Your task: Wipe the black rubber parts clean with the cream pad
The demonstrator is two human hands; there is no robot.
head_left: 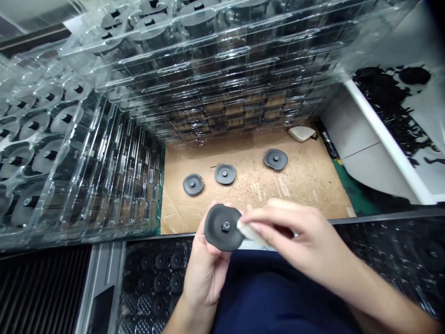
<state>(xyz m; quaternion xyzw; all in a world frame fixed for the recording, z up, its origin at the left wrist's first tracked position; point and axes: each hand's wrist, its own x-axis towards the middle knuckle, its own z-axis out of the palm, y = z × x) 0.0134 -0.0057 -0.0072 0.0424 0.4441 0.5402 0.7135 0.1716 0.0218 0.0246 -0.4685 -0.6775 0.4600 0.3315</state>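
Observation:
My left hand grips a dark round rubber disc with a small metal nut at its centre, holding it face up above the bench edge. My right hand pinches a small white pad and presses it against the disc's right rim. Three more discs lie on the cardboard sheet beyond: one at the left, one in the middle and one at the right.
Tall stacks of clear plastic trays holding discs wall in the back and the left side. A black tray of discs sits below my left hand. A white pad lies at the cardboard's far right. White bin with black scraps right.

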